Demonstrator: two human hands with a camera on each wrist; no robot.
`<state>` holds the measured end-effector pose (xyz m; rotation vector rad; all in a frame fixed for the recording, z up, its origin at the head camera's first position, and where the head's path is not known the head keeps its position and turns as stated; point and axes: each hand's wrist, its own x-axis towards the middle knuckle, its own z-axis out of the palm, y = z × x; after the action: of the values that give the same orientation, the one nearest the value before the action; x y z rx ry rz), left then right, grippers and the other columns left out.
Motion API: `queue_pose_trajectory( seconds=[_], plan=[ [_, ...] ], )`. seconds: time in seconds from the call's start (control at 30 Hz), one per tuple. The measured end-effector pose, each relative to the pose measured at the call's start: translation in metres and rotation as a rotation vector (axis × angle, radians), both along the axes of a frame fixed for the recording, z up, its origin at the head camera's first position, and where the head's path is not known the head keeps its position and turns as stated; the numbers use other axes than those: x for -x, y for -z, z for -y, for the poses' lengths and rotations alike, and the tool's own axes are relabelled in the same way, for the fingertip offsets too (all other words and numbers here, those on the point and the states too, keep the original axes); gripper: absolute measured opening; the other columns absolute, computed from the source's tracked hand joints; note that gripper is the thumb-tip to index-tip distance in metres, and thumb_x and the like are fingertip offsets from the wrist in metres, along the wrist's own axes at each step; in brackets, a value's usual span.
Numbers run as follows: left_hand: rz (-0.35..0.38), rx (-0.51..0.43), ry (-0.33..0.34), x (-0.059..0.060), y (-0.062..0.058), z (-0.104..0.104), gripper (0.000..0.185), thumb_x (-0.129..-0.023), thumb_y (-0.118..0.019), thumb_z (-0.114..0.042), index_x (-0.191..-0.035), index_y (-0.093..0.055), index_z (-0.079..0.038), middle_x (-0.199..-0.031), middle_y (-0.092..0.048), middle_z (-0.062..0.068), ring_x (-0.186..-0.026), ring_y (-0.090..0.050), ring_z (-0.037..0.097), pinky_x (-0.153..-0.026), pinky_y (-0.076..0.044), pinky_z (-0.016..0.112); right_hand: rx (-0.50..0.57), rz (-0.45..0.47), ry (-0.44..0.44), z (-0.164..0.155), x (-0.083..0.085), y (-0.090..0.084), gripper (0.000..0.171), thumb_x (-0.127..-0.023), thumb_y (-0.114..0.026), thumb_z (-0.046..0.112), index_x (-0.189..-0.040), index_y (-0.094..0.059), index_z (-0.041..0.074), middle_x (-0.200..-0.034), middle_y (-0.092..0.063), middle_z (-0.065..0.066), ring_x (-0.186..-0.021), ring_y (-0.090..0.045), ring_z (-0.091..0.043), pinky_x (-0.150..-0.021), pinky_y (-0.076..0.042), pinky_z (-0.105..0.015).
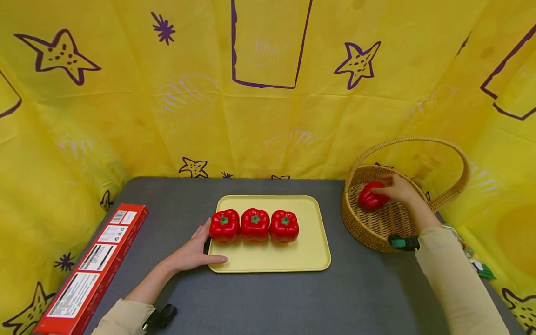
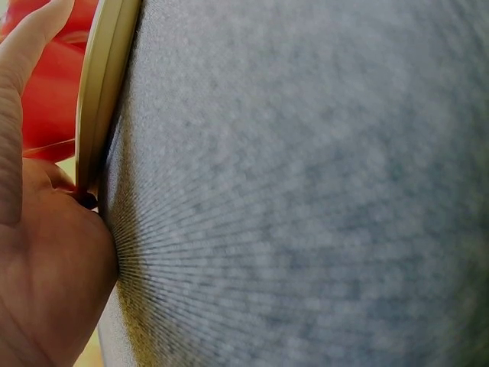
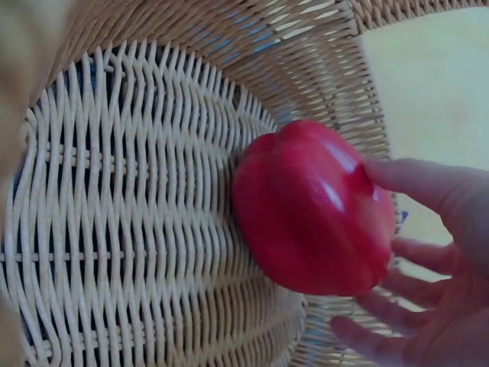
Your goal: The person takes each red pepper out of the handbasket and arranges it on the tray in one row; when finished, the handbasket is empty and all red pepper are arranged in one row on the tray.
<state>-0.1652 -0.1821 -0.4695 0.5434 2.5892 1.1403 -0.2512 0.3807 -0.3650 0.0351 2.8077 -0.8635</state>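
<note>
Right hand [image 1: 398, 190] curls its fingers [image 3: 416, 183] around a red bell pepper [image 3: 313, 206] inside the round woven wicker basket [image 1: 372, 228]; left hand [image 1: 193, 251], fingers relaxed, rests against the pale yellow plastic tray [image 1: 310, 251] on the grey surface [image 1: 268, 298].

Open grey bench [image 1: 360, 298] is lying between the yellow tray [image 1: 311, 253] and the wicker basket [image 1: 368, 230], and across the whole near edge. Three red peppers [image 1: 254, 225] are blocking the tray's middle; its front half is staying free. The basket's arched handle [image 1: 418, 142] is crossing overhead, and a red box [image 1: 94, 267] is occupying the left edge.
</note>
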Motion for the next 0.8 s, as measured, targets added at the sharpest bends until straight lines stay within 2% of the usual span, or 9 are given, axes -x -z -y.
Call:
queue_pose_trajectory(
  seconds=[0.1, 0.23, 0.33, 0.53, 0.7, 0.8],
  plan=[
    [0.004, 0.0, 0.001, 0.0, 0.0, 0.0, 0.11, -0.068, -0.073, -0.053, -0.148, -0.01, -0.012, -0.152, -0.006, 0.016, -0.137, -0.002, 0.041, -0.104, -0.008, 0.063, 0.054, 0.149, -0.007, -0.001, -0.001, 0.001, 0.085, -0.091, -0.05, 0.042, -0.136, -0.01, -0.019, -0.13, -0.025, -0.042, -0.114, -0.035, -0.051, -0.086, -0.041, -0.055],
    [0.01, -0.012, 0.002, -0.001, -0.002, 0.0, 0.109, -0.068, -0.073, -0.052, -0.148, -0.01, -0.013, -0.152, -0.007, 0.016, -0.137, -0.001, 0.04, -0.104, -0.006, 0.062, 0.109, 0.286, -0.018, -0.002, -0.002, 0.004, 0.091, -0.092, -0.044, 0.05, -0.138, -0.003, -0.017, -0.134, -0.02, -0.039, -0.118, -0.03, -0.05, -0.086, -0.044, -0.054],
    [0.013, -0.021, 0.003, -0.001, -0.003, 0.0, 0.108, -0.069, -0.073, -0.051, -0.148, -0.011, -0.013, -0.152, -0.006, 0.016, -0.137, 0.0, 0.04, -0.104, -0.006, 0.062, 0.149, 0.317, -0.023, -0.002, -0.002, 0.006, 0.091, -0.092, -0.04, 0.053, -0.139, -0.003, -0.015, -0.135, -0.019, -0.037, -0.12, -0.029, -0.05, -0.088, -0.043, -0.055],
    [0.014, -0.016, -0.001, -0.001, -0.002, 0.0, 0.108, -0.069, -0.073, -0.051, -0.148, -0.011, -0.013, -0.152, -0.005, 0.016, -0.136, 0.0, 0.042, -0.104, -0.007, 0.063, 0.24, 0.321, -0.035, -0.001, 0.0, 0.01, 0.082, -0.093, -0.041, 0.051, -0.136, -0.014, -0.014, -0.127, -0.031, -0.032, -0.113, -0.04, -0.043, -0.087, -0.045, -0.053],
    [0.011, -0.02, 0.001, 0.0, -0.002, 0.0, 0.108, -0.069, -0.073, -0.051, -0.149, -0.011, -0.013, -0.152, -0.005, 0.016, -0.137, 0.0, 0.041, -0.104, -0.006, 0.063, 0.292, 0.351, -0.027, 0.003, 0.0, 0.01, 0.083, -0.093, -0.043, 0.048, -0.136, -0.006, -0.013, -0.128, -0.024, -0.032, -0.114, -0.037, -0.044, -0.085, -0.046, -0.052],
    [0.007, -0.024, 0.004, 0.0, -0.001, 0.0, 0.108, -0.069, -0.073, -0.051, -0.149, -0.011, -0.014, -0.152, -0.006, 0.016, -0.137, 0.0, 0.04, -0.104, -0.005, 0.063, 0.275, 0.383, -0.027, 0.005, -0.001, 0.009, 0.088, -0.092, -0.041, 0.051, -0.138, -0.002, -0.013, -0.13, -0.021, -0.034, -0.115, -0.035, -0.045, -0.084, -0.047, -0.052]
  ],
)
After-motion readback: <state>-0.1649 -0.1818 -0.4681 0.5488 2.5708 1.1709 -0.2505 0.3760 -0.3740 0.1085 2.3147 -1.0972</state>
